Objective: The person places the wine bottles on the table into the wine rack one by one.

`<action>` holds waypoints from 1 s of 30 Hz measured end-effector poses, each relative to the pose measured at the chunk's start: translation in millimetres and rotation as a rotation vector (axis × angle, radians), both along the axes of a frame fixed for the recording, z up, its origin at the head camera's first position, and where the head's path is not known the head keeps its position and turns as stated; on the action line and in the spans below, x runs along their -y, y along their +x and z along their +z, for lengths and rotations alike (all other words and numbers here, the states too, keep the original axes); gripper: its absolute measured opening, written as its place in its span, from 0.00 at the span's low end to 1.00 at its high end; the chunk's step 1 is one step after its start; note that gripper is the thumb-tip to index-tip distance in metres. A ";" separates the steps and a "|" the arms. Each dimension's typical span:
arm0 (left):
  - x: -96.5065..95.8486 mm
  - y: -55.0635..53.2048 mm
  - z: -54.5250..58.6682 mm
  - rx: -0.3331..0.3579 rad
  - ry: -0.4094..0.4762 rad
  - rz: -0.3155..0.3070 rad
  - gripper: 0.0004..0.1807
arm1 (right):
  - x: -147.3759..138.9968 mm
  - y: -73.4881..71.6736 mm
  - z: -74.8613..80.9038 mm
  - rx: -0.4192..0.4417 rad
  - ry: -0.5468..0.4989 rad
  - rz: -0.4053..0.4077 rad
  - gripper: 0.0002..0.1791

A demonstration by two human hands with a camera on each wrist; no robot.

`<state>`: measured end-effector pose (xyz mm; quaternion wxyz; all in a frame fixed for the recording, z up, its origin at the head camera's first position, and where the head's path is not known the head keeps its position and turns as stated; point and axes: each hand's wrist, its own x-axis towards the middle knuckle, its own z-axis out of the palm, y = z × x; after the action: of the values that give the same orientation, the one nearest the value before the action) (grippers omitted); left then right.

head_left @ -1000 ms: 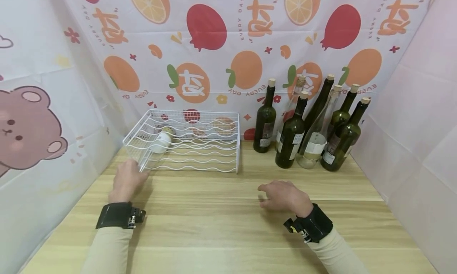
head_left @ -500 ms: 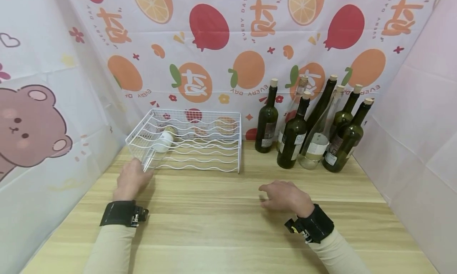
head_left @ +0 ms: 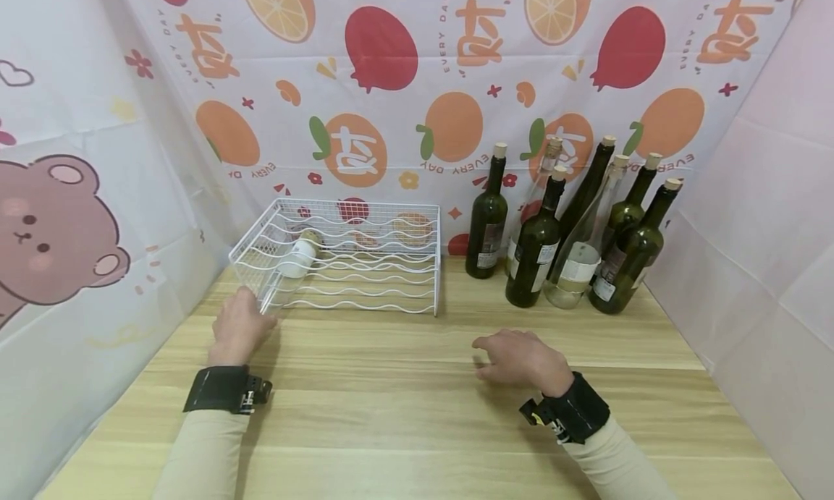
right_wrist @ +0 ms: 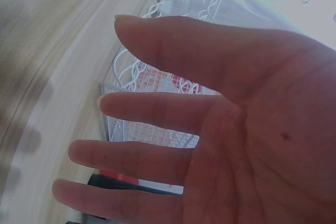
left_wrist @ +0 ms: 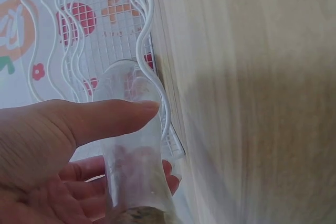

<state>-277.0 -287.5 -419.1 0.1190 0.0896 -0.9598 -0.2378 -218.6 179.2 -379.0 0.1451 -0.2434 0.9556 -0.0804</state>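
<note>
A clear glass bottle (head_left: 298,260) with a white label lies in the left end of a white wire wine rack (head_left: 371,308), its neck toward me. My left hand (head_left: 239,328) is at the rack's front left corner. In the left wrist view, that hand (left_wrist: 63,150) holds the clear bottle (left_wrist: 134,177) near its corked end, thumb (left_wrist: 118,121) on one side and fingers curled behind the glass. My right hand (head_left: 517,359) hovers above the table with nothing in it. The right wrist view shows its palm (right_wrist: 262,129) with fingers spread and fairly straight.
Several corked wine bottles stand at the back right, among them a dark green one (head_left: 486,232), another green one (head_left: 533,257) and a clear one (head_left: 576,272). The wooden table (head_left: 391,406) meets fruit-print cloth (head_left: 404,145) behind and white cloth walls at both sides.
The head view has shifted slightly. Both hands, the held bottle and the rack keep nearly the same places.
</note>
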 end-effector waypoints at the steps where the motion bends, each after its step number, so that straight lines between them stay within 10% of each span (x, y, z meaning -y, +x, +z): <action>1: 0.4 -0.1 0.0 -0.008 -0.002 -0.001 0.21 | 0.1 0.1 0.2 0.000 0.003 -0.002 0.27; 30: -1.9 2.1 2.1 0.052 0.031 -0.017 0.14 | 2.6 1.2 -0.3 0.011 0.020 -0.030 0.35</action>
<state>-274.9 -285.7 -417.1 0.0905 0.0895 -0.9595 -0.2512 -217.4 176.6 -379.4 0.1514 -0.2269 0.9592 -0.0741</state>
